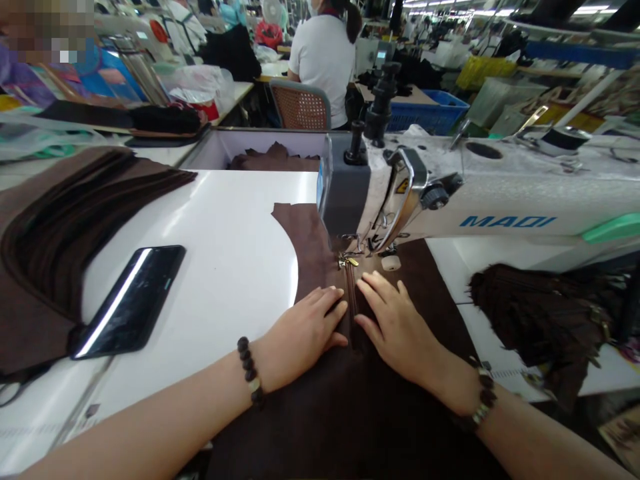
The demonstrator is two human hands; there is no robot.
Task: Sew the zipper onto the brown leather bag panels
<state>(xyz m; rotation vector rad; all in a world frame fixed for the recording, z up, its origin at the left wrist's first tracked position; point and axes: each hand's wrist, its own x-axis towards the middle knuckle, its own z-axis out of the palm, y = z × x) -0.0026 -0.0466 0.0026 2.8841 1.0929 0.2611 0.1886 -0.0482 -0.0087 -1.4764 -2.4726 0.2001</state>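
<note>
A dark brown fabric piece (320,400) lies on the white sewing table (225,267), with a brown zipper (351,293) running up its middle to the presser foot (350,257) of a white sewing machine (500,200). My left hand (303,337) lies flat on the fabric just left of the zipper, fingers stretched out. My right hand (397,327) lies flat on the fabric right of the zipper, fingers together and extended toward the needle. Both wrists wear dark bead bracelets.
A black phone (130,300) lies on the table to the left. Stacked brown fabric pieces (65,233) sit at far left, a bundle of brown zippers (540,313) at right. A bin (270,150) behind the table holds more pieces. A person in white sits ahead.
</note>
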